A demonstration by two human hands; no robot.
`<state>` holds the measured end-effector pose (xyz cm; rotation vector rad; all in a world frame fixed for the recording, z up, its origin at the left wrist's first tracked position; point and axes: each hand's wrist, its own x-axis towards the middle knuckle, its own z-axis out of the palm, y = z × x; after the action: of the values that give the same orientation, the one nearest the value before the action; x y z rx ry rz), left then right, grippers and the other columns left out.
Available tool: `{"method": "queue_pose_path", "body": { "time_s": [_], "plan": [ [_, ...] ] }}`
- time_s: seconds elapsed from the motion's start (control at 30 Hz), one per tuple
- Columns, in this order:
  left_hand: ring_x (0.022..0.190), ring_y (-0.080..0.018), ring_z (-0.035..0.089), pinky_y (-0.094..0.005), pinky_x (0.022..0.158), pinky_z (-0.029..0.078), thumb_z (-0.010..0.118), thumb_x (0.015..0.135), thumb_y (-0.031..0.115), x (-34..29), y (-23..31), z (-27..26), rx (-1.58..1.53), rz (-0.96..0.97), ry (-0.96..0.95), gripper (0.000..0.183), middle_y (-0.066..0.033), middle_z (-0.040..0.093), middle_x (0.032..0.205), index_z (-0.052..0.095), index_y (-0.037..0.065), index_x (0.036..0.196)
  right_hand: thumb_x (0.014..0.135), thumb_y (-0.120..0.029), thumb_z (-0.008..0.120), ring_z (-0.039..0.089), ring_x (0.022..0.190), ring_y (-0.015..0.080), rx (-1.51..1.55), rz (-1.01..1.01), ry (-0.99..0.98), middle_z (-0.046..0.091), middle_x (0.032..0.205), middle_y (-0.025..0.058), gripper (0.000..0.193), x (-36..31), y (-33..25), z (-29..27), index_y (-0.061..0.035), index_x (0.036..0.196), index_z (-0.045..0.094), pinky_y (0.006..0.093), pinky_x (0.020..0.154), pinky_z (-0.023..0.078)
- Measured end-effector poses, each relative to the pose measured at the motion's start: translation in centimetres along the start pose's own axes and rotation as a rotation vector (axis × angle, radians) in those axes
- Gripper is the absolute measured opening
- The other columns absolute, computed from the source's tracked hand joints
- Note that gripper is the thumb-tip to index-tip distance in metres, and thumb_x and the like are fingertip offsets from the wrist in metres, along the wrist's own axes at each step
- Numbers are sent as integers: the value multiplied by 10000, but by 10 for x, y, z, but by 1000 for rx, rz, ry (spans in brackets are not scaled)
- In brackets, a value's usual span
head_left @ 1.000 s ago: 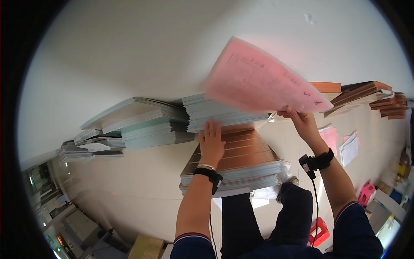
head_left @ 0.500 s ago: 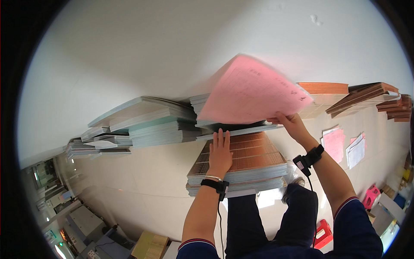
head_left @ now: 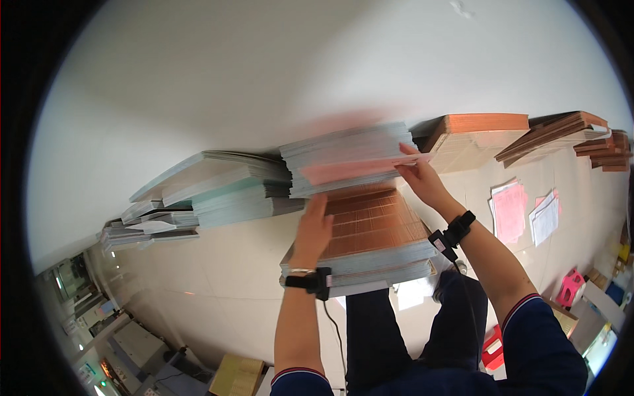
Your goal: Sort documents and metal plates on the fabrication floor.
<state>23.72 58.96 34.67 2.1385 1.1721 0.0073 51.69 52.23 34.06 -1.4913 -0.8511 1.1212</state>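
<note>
A thin pink paper sheet (head_left: pixel 356 169), smeared by motion, lies nearly edge-on in front of an upright stack of grey-edged panels (head_left: pixel 350 143). Thumb and fingers of my right hand (head_left: pixel 422 181) pinch the sheet at its right end. My left hand (head_left: pixel 313 231), slightly blurred, is raised with fingers extended near the sheet's lower left and holds nothing that I can see. Between my arms stands a pile of copper-coloured panels (head_left: pixel 370 228) with pale edges; my left hand overlaps its left side in view.
More grey panel stacks (head_left: pixel 238 188) lean along the white wall (head_left: pixel 198 79) at left. Copper-coloured panel stacks (head_left: pixel 485 135) lean at right. Pink papers (head_left: pixel 508 211) and white papers (head_left: pixel 544 221) lie on the tiled floor. A red stool (head_left: pixel 493 348) is beside my leg.
The pink sheet has dropped from its raised position to nearly edge-on. My left hand has come off the panels' top and moved left and down; my right hand has shifted slightly left.
</note>
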Motion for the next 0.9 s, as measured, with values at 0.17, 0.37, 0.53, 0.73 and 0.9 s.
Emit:
{"method": "queue_pose_path", "body": {
  "time_s": [0.17, 0.37, 0.53, 0.73, 0.9],
  "plan": [
    [1106, -318, 489, -364, 940, 378, 473, 888, 179, -49, -19, -64, -27, -289, 108, 347, -191, 526, 1174, 487, 17, 1195, 856, -6, 492, 538, 1030, 206, -31, 13, 203, 398, 1289, 159, 499, -29, -5, -28, -13, 1315, 297, 274, 852, 449],
    [1100, -246, 502, -330, 911, 383, 422, 927, 302, -125, -70, -60, -419, -611, 223, 395, -160, 540, 1175, 496, 32, 1205, 877, -92, 497, 547, 1006, 207, -151, 124, 332, 437, 1261, 151, 430, -103, 28, -56, -11, 1280, 368, 296, 841, 449],
    [1012, -173, 497, -268, 861, 366, 416, 930, 342, -142, -47, -26, -775, -891, 314, 416, -93, 571, 1073, 532, 7, 1148, 907, -265, 471, 555, 982, 189, 169, 748, 167, 562, 1109, 122, 427, -142, 21, -57, 0, 1239, 427, 271, 785, 461],
    [925, -125, 459, -273, 862, 344, 429, 927, 356, -152, -41, -13, -776, -838, 334, 393, -25, 548, 1021, 558, 2, 1040, 924, -339, 428, 501, 1020, 131, 84, 750, 18, 536, 1133, 33, 425, -159, 15, -35, -60, 1242, 468, 250, 771, 420],
    [875, -124, 469, -270, 813, 376, 416, 934, 344, -157, -36, -4, -788, -825, 445, 379, -38, 558, 953, 546, -1, 1020, 926, -307, 434, 487, 1008, 113, 98, 758, 28, 536, 1125, 27, 399, -162, 15, -35, -63, 1240, 470, 246, 762, 417]
  ]
}}
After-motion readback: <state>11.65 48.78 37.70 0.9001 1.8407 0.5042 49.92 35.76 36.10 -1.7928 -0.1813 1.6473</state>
